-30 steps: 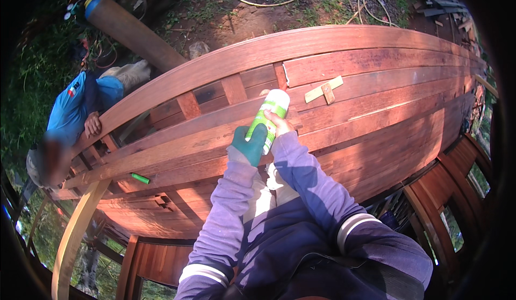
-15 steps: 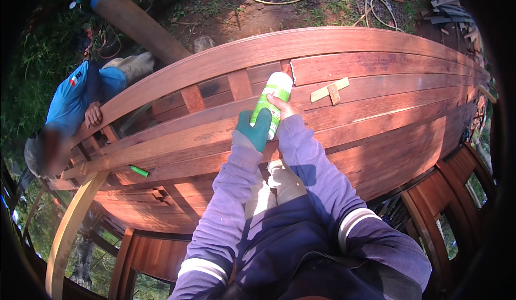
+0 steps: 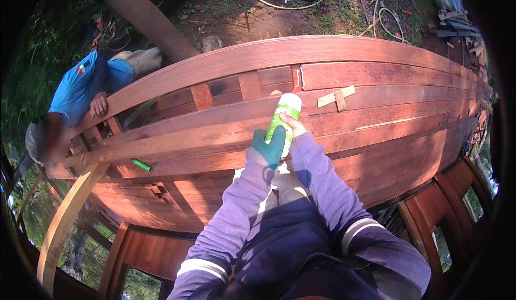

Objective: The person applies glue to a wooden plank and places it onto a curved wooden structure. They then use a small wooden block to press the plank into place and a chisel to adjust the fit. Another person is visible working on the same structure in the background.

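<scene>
Both of my hands hold a white and green bottle (image 3: pixel 286 108) over the reddish plank hull (image 3: pixel 371 112). My left hand (image 3: pixel 270 145), in a dark green glove, is closed round its lower left side. My right hand (image 3: pixel 295 125), bare, grips its right side, with the thumb lying across the label. The bottle tilts away from me, and its far tip points at a gap between planks. A thin white bead (image 3: pixel 302 78) runs along a plank's end just beyond the tip. A pale wooden strip crossed by a small brown block (image 3: pixel 339 100) sits to the right.
At the left, a person in a blue shirt (image 3: pixel 72 96) leans over the hull's edge with a hand on it. A small green cylinder (image 3: pixel 141 164) lies on a plank. A gas cylinder (image 3: pixel 145 18) and coiled hose (image 3: pixel 391 25) lie beyond. A light wooden beam (image 3: pixel 70 225) rises lower left.
The bottle and both hands sit a little lower and further right in the view, and the surroundings have shifted slightly too. More of the white bead shows. Both hands keep their hold.
</scene>
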The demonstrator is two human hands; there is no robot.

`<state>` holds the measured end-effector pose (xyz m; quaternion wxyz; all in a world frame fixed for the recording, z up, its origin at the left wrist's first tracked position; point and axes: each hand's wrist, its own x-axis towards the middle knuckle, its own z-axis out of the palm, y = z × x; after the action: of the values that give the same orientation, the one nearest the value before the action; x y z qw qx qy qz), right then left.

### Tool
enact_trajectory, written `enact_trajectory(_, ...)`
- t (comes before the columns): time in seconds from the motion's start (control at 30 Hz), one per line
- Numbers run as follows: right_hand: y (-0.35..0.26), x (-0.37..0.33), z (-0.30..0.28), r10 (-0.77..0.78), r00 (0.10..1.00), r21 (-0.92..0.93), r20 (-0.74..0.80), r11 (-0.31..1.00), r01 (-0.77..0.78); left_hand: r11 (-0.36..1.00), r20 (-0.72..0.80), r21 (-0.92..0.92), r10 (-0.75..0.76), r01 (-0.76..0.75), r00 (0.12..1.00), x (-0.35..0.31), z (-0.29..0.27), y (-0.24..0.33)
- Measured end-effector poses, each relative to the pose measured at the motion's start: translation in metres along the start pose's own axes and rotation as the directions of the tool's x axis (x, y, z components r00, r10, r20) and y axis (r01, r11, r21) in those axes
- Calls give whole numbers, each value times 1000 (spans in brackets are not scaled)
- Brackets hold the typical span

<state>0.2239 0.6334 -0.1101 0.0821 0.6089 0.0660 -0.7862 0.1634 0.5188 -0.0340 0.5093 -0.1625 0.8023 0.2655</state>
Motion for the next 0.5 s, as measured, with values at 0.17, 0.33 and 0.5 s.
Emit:
enact_trajectory(0.17,2,-17,29,-45,984,-277,172,957,92,902,13,-433,17,-10,1000,-13,-5,-22)
enact_trajectory(0.33,12,7,68,2,976,-425,216,901,92,794,-27,-608,-24,3,999,-4,-27,-22)
enact_trajectory(0.5,17,23,76,7,973,-441,232,892,99,806,-41,-592,-41,9,998,6,-42,-14)
